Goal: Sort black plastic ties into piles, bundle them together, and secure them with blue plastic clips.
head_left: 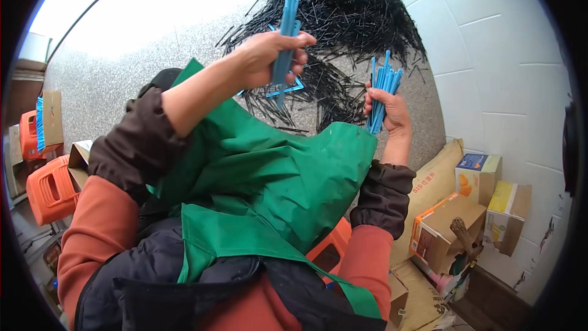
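Observation:
My left hand [272,58] is closed round a neat, upright stack of flat light-blue plastic strips [290,12]. My right hand [392,110] grips a looser bundle of thin blue plastic sticks [386,79], whose ends fan out above the fingers. Beneath and beside my left hand, a few angled blue pieces [288,92] show, partly hidden by the hand. Beyond both hands spreads a large heap of thin black plastic sticks [343,6], with loose ones scattered around it.
A green apron [275,178] covers my lap. The speckled grey surface [135,79] meets a white tiled wall [484,55] at right. Cardboard boxes [450,227] and a tan sack [429,190] stand at lower right. Orange plastic stools [52,190] are at left.

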`<action>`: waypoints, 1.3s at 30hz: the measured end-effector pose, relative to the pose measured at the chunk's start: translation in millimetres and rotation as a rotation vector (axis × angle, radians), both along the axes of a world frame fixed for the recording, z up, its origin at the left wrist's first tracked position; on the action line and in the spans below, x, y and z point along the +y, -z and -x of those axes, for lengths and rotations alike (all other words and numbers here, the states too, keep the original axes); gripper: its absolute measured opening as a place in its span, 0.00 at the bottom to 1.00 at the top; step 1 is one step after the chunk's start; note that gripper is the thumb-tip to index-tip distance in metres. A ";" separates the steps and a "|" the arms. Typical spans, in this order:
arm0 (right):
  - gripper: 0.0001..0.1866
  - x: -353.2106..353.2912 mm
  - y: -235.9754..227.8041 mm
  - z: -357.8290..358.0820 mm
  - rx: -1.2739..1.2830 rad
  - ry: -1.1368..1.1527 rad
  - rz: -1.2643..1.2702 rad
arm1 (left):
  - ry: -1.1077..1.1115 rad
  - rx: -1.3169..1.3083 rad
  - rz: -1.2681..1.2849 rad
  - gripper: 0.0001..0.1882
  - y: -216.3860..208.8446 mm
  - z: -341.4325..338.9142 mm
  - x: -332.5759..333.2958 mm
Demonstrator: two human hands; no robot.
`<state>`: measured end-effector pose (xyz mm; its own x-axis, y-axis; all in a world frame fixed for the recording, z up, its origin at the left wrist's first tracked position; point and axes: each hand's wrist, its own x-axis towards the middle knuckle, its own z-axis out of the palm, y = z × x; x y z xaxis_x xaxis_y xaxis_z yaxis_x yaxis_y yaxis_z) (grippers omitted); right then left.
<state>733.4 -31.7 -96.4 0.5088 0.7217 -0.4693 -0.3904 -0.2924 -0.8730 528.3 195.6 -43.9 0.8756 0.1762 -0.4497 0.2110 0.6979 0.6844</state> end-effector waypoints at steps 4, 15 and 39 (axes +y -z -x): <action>0.15 35.1 -78.8 38.1 -0.190 -0.131 0.049 | -0.058 -0.116 0.165 0.13 8.9 -23.2 -17.3; 0.13 62.9 -95.6 66.1 0.000 -0.222 0.055 | -0.031 -0.153 0.236 0.13 22.5 -16.0 -24.6; 0.14 89.9 -47.3 67.7 -0.457 0.029 0.019 | -0.001 -0.364 0.521 0.21 51.4 -63.1 -32.4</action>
